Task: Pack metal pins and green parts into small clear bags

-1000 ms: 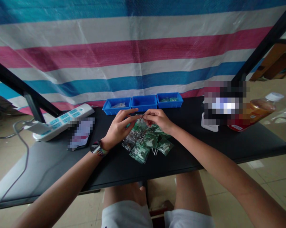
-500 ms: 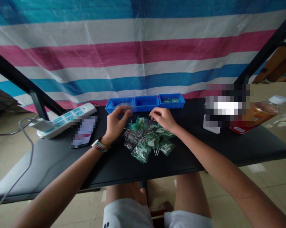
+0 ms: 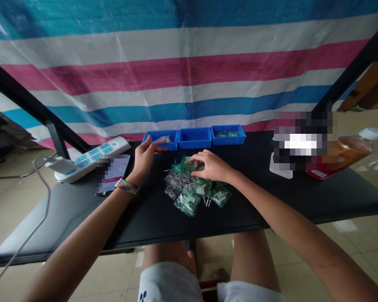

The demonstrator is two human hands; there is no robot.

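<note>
My left hand point(image 3: 145, 157) is open, fingers spread and holding nothing, just in front of the left blue bin point(image 3: 172, 145). A small clear plastic bag point(image 3: 161, 139) lies in that bin. My right hand point(image 3: 213, 165) hovers low over a pile of small bags, its thumb and fingers curved and apart, with nothing visible between them. The pile holds green-tinted bags point(image 3: 188, 202) of pale pieces and clear bags point(image 3: 174, 185) with dark contents. Several thin metal pins point(image 3: 208, 202) stick out at the pile's edge.
The middle blue bin point(image 3: 195, 144) and the right blue bin point(image 3: 228, 141), holding green bags, stand in the row. A power strip point(image 3: 93, 159) and phone point(image 3: 115, 173) lie left. A bottle point(image 3: 354, 149) and white object point(image 3: 280, 167) are right.
My left hand has drawn back leftward from the left bin, where the clear bag now shows plainly. My right hand has moved down and left over the pile, its fingers opening.
</note>
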